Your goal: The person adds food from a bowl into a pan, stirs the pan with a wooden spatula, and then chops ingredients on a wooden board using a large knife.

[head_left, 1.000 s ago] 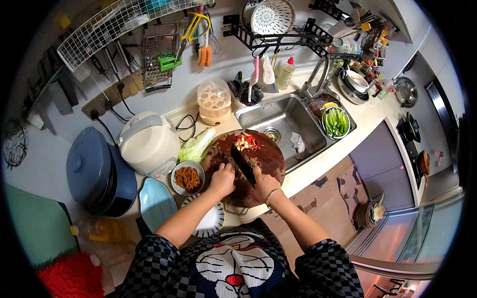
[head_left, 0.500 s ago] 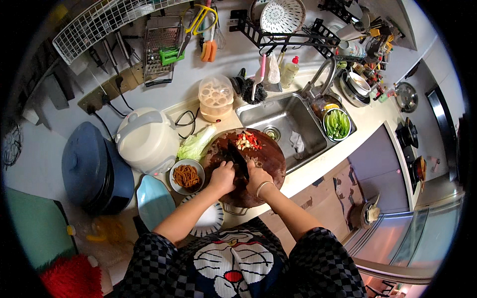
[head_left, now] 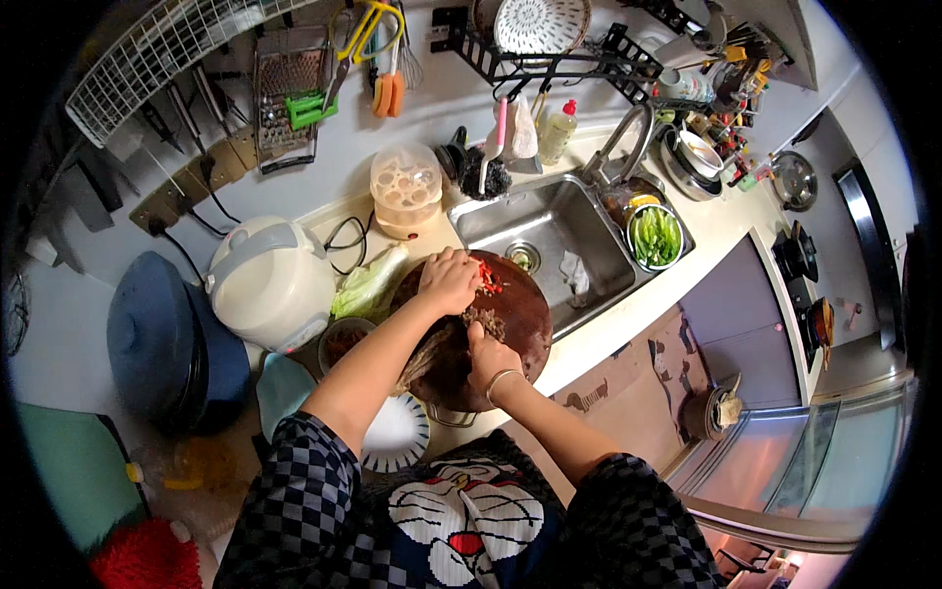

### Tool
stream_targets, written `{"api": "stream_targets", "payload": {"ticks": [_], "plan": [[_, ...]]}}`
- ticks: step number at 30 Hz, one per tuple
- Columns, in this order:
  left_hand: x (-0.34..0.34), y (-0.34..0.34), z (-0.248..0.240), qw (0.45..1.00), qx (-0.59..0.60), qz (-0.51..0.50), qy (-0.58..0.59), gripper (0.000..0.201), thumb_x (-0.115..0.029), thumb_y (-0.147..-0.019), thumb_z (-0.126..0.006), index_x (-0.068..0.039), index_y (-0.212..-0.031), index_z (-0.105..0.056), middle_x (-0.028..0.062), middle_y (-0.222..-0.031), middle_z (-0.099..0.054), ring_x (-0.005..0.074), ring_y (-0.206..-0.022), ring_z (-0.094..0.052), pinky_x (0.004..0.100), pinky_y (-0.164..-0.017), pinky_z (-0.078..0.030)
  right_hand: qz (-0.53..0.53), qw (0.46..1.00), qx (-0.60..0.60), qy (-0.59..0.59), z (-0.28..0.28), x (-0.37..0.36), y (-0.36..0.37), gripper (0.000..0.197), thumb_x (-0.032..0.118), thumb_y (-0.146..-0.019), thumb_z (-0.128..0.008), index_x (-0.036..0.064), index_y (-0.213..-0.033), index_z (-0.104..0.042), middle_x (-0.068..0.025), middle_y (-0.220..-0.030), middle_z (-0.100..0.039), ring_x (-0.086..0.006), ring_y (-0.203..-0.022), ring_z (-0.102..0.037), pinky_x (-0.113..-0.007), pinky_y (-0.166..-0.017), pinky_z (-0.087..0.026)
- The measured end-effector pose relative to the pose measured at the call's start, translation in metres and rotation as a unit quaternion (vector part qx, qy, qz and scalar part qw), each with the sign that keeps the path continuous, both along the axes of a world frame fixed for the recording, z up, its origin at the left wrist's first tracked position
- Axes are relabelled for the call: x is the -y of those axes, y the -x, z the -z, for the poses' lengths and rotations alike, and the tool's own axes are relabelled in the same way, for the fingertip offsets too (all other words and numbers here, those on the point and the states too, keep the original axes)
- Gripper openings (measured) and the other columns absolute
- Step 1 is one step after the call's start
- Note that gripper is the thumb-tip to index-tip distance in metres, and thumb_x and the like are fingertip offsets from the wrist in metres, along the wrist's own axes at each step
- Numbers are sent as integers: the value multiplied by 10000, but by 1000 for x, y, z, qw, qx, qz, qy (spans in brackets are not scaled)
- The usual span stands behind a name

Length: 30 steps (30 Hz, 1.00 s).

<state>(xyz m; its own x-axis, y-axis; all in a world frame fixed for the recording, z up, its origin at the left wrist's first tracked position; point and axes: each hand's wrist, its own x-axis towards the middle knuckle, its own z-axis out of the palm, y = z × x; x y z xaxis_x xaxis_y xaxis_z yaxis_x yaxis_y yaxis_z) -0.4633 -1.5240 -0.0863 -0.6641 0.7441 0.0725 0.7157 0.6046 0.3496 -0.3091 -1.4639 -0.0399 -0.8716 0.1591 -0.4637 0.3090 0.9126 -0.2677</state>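
Sink [head_left: 574, 231] right of chopping board [head_left: 520, 324], rice cooker [head_left: 270, 280] & lettuce [head_left: 368, 285] left.

Cutting board [head_left: 525, 319] between rice cooker [head_left: 270, 280] left, sink [head_left: 549, 231] right

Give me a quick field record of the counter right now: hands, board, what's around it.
left hand: reaching across the round dark cutting board, over the chopped red pieces
right hand: on the board beside a brownish chopped pile; whether it grips anything cannot be told
knife: not clearly visible
left of board: leafy green vegetable, small bowl, white rice cooker
right of board: steel sink, bowl of greens
near edge: patterned plate
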Motion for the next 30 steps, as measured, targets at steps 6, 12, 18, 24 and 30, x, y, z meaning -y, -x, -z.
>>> {"api": "stream_targets", "payload": {"ticks": [6,12,18,24,30], "plan": [[5,-8,2,1000,-9,7,-29,127,-253,-854,-563,-148,-915,-602,61,-994,-550,252,-1052,-483,432,-910,-352,3,1000,4,-10,3,6,-6,376,58,-777,-600,50,-1053,-345,-215,-867,-666,-362,-825,-668,-443,-688,-545],[7,-9,-7,992,-36,10,-117,180,-200,-834,-599,-107,-976,-540,86,-935,-533,272,-968,-497,396,-837,-391,15,999,-43,1,18,3,-15,395,67,-768,-601,54,-1066,-343,-237,-860,-654,-407,-814,-650,-468,-692,-532],[42,-39,0,928,-32,-129,-348,298,-233,-786,-674,-65,-974,-515,94,-855,-524,296,-823,-526,411,-754,-438,60,987,-119,85,51,-53,-18,446,145,-783,-626,62,-1109,-333,-300,-871,-621,-464,-859,-609,-513,-743,-498],[87,-102,18,997,11,-44,-60,388,-200,-686,-734,-56,-1037,-652,82,-977,-604,289,-927,-599,383,-773,-512,32,971,-208,110,42,-61,-26,409,81,-745,-651,38,-1019,-351,-296,-776,-610,-477,-791,-590,-527,-679,-466],[62,-98,26,1000,-1,-9,21,386,-114,-641,-711,37,-989,-635,153,-1008,-558,319,-965,-565,383,-798,-514,30,990,-133,39,-6,-38,-26,404,117,-760,-632,38,-1040,-353,-288,-804,-623,-456,-812,-610,-521,-706,-485]]}}
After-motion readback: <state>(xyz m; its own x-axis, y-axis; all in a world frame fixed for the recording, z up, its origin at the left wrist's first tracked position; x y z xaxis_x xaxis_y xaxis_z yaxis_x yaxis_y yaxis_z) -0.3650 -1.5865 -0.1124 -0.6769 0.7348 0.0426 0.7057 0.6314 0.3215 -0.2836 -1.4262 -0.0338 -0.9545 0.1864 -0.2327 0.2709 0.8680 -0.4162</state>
